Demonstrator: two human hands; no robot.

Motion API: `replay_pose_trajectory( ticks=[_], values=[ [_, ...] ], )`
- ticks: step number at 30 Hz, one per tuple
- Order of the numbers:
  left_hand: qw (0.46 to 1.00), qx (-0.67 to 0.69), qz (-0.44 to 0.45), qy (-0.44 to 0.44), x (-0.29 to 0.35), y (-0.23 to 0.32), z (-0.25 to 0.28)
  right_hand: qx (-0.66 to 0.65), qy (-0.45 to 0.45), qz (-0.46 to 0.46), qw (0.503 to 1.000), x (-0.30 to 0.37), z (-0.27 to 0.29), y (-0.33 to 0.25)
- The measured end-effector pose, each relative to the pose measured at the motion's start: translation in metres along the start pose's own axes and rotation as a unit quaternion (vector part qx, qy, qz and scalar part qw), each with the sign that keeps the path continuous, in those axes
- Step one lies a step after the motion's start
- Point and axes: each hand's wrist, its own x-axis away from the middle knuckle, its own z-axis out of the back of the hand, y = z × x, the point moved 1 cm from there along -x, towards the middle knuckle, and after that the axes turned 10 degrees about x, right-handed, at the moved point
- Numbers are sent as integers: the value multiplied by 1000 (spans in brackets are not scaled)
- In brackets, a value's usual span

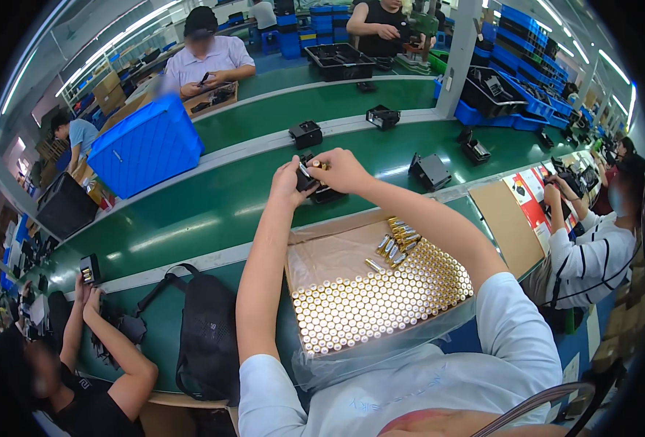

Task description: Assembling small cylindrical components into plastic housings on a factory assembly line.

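Over the green conveyor belt (pixel 228 200), my two hands meet at a small black plastic case. My left hand (pixel 286 182) is closed around the left side of the case (pixel 305 180). Fingers of my right hand (pixel 343 172) are bent at its top and grip batteries (pixel 318 165) with gold-coloured ends. The case's inside is mostly hidden by my fingers. Right below my forearms lies a shallow carton (pixel 315 251) lined with clear plastic. Tightly packed upright batteries (pixel 366 309) fill its near part, and several loose ones (pixel 392 249) lie on their sides farther back.
More black cases (pixel 430 172) sit along the belt. A black backpack (pixel 209 335) lies left of the carton, and a flat cardboard sheet (pixel 508 226) is on the right. Co-workers sit on both sides and across the belt. A blue crate (pixel 147 146) stands at the far left.
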Motion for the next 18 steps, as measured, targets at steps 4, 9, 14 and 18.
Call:
replay_pose_trajectory(
  ticks=[4, 9, 14, 18],
  values=[
    [991, -105, -74, 24, 3, -2, 8, 77, 28, 33, 996, 14, -5, -14],
    [993, -91, -70, 9, -1, 11, 14, 102, 29, 61, 993, 14, -9, -13],
    [998, -36, -36, -28, -6, 22, 21, 20, -59, 10, 998, -2, -7, -10],
    [997, -36, -64, -6, -1, 25, 21, 81, -132, 90, 984, -29, 7, -11]
  ],
)
